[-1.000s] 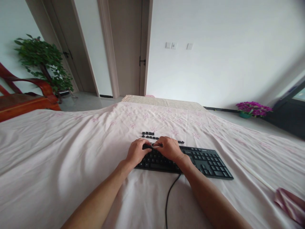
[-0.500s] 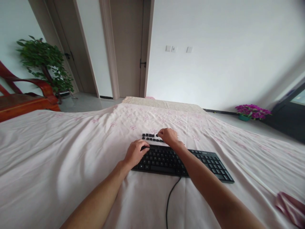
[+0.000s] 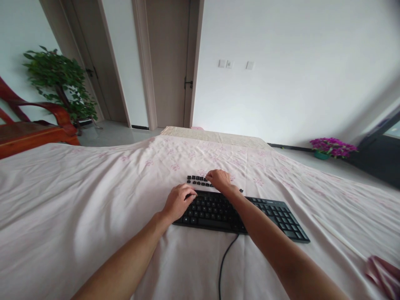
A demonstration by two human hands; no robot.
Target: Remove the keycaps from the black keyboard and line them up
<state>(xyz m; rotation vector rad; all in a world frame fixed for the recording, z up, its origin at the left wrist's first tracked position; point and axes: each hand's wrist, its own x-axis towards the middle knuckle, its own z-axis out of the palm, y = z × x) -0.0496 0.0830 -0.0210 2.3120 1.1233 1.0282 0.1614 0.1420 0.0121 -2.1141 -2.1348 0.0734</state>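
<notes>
head view: the black keyboard (image 3: 215,208) lies before you on the flowered cloth (image 3: 62,208), its cable (image 3: 222,266) trailing toward you. your left hand (image 3: 178,200) is on its far left corner, fingers curled, though whether they grip it can't be told. just beyond the keyboard, small black keycaps (image 3: 198,178) lie in two rows; your right hand (image 3: 220,180) is over them, fingertips narrow at the back row, and whether they pinch a cap can't be told. farther off on the left is a wooden chair (image 3: 34,132).
</notes>
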